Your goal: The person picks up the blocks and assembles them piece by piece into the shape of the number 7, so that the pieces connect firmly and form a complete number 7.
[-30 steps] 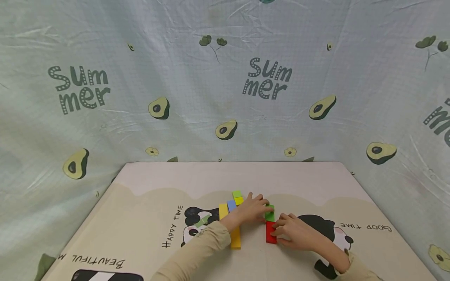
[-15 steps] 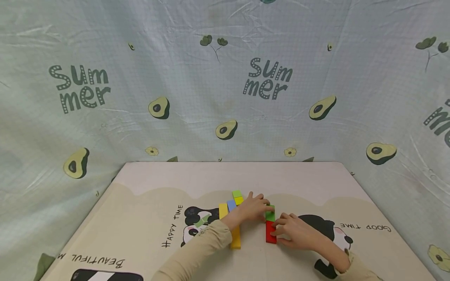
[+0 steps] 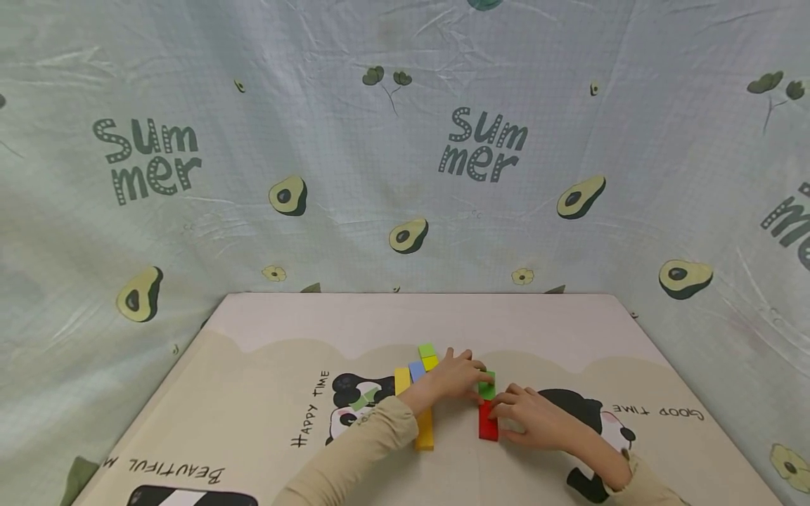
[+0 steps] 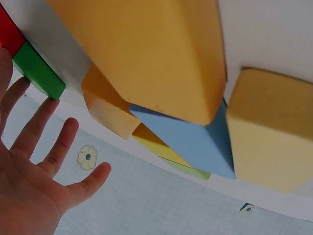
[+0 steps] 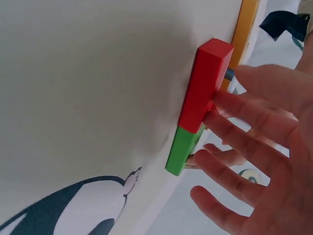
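A red block (image 3: 488, 422) lies end to end with a green block (image 3: 486, 387) right of the table's middle. My left hand (image 3: 457, 374) reaches across to the green block; in the left wrist view its fingers (image 4: 61, 142) are spread and two fingertips touch that block. My right hand (image 3: 534, 419) is beside the red block (image 5: 205, 85), fingers extended, with fingertips touching its side in the right wrist view. Under my left forearm stand a long orange block (image 4: 156, 58), a blue block (image 4: 188, 137), a pale yellow block (image 4: 274, 122) and other blocks, partly hidden in the head view.
A yellow block (image 3: 430, 362) and a light green block (image 3: 427, 350) lie at the group's far end. The table (image 3: 285, 316) has printed pandas and lettering. A curtain with avocado prints (image 3: 408, 235) hangs behind it.
Both hands and the blocks stay nearly in place. The head view has shifted very slightly.
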`<action>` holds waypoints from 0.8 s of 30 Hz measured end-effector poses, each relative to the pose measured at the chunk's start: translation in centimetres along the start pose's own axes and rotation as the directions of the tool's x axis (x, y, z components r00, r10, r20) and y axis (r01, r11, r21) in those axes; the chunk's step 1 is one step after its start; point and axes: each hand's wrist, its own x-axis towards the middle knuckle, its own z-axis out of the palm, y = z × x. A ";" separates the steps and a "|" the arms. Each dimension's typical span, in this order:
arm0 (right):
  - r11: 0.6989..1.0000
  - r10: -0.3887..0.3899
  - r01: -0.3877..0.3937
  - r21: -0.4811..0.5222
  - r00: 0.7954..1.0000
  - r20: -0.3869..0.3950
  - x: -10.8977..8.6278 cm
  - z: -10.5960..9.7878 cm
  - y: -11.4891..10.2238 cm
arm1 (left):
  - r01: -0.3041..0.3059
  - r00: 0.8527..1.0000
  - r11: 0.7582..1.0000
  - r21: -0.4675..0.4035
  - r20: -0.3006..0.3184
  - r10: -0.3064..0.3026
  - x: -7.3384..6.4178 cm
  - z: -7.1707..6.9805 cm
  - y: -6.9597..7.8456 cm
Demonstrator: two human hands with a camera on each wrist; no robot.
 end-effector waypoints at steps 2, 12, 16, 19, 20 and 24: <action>1.000 0.010 -0.010 -0.003 1.000 -0.008 0.1 0.2 0.1 | 0.006 1.000 1.000 0.001 0.005 -0.007 0.0 0.0 0.1; 0.998 0.051 -0.052 -0.034 0.998 -0.033 0.3 0.5 0.3 | 0.025 0.999 1.000 -0.008 0.022 -0.025 0.0 -0.3 0.2; 0.998 0.056 -0.056 -0.020 0.998 -0.002 0.3 0.4 0.3 | 0.030 0.999 0.999 -0.026 0.016 -0.029 -0.1 -0.2 0.1; 0.999 0.054 -0.054 -0.006 0.998 0.014 0.4 0.3 0.2 | 0.029 1.000 0.999 -0.037 0.010 -0.029 -0.3 -0.1 0.1; 0.999 0.050 -0.050 -0.002 0.999 0.013 0.4 0.3 0.2 | 0.028 1.000 0.999 -0.039 0.010 -0.028 -0.4 -0.1 0.1; 1.000 0.020 -0.021 -0.007 1.000 -0.020 0.4 0.4 0.1 | 0.018 1.000 0.999 -0.039 0.005 -0.017 -0.6 -0.1 0.2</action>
